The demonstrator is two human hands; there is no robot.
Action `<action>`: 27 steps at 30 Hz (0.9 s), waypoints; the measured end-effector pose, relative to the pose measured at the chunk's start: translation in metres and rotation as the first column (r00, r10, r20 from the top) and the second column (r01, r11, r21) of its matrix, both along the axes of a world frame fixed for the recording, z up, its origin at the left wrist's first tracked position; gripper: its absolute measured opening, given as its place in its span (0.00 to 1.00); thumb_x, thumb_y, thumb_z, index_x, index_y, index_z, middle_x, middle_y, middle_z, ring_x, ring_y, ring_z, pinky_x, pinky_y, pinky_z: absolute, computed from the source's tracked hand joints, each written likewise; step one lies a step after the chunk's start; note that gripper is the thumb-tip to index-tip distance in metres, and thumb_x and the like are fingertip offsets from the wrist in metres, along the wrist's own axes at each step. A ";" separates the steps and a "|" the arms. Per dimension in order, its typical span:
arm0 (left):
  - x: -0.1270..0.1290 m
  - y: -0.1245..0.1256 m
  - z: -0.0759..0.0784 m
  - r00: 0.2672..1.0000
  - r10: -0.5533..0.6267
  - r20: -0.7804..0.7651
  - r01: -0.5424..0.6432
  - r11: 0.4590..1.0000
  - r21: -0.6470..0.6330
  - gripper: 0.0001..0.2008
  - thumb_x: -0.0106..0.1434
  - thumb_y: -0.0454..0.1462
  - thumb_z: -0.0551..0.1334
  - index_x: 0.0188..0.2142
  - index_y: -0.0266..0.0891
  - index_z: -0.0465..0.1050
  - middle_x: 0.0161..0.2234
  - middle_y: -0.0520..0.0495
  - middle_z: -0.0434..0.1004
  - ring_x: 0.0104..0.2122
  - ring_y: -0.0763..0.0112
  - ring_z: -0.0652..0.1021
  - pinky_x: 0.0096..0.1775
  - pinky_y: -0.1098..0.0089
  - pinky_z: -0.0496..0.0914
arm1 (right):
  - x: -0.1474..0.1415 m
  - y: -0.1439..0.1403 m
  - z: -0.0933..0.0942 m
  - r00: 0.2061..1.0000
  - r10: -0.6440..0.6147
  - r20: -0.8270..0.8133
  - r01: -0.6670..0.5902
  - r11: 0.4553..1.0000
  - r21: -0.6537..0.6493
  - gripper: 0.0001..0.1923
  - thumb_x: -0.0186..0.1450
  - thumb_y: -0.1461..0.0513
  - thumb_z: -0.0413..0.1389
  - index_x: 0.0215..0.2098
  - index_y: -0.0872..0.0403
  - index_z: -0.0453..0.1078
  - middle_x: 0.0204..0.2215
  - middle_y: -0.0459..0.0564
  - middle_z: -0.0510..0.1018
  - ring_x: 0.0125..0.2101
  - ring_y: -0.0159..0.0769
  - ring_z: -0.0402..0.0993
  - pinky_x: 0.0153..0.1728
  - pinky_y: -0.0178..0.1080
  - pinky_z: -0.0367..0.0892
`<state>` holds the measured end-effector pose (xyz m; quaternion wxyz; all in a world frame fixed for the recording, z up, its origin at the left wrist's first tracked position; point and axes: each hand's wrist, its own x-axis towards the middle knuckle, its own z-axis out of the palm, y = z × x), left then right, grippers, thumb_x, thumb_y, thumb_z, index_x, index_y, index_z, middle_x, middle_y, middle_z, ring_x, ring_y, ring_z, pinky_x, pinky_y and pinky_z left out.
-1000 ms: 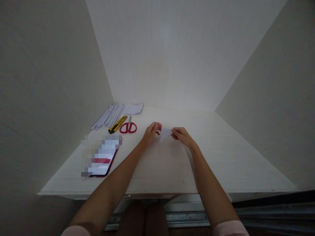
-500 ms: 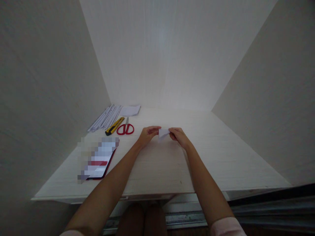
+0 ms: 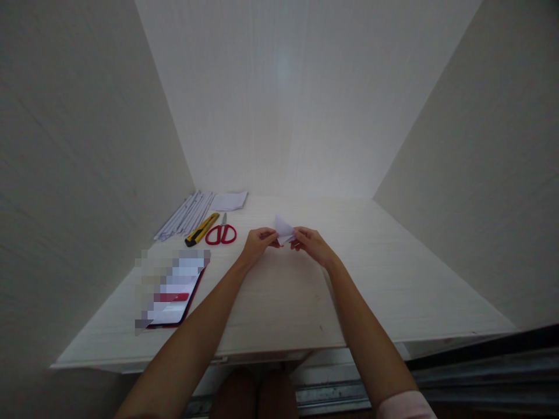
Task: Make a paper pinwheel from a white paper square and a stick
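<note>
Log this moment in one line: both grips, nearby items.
left grip: pinching folded white paper | right grip: pinching same paper | on table, left side: red-handled scissors, yellow cutter, phone

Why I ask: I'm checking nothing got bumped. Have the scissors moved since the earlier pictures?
No: against the table, the scissors lie where they were; only the camera's view has shifted.

Above the white surface (image 3: 279, 308), the fingers of the left hand (image 3: 259, 242) and right hand (image 3: 312, 243) hold a small folded paper (image 3: 283, 227), its tip toward eleven o'clock. From it, red-handled scissors (image 3: 222, 227), a yellow cutter (image 3: 202, 230) and paper strips (image 3: 186, 216) lie at nine, folded sheets (image 3: 229, 201) at ten, a phone (image 3: 177, 288) at eight.
</note>
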<state>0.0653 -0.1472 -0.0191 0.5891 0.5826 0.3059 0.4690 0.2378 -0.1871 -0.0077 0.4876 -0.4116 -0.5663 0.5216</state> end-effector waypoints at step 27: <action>0.003 0.002 -0.011 0.991 -0.038 -0.126 0.059 0.984 0.166 0.34 0.44 0.41 0.66 0.50 0.30 0.62 0.48 0.35 0.68 0.46 0.58 0.71 0.48 0.58 0.64 | -0.005 -0.005 0.002 0.990 0.044 -0.136 -0.054 0.996 -0.072 0.12 0.52 0.59 0.58 0.33 0.58 0.72 0.29 0.50 0.76 0.28 0.27 0.70 0.37 0.35 0.64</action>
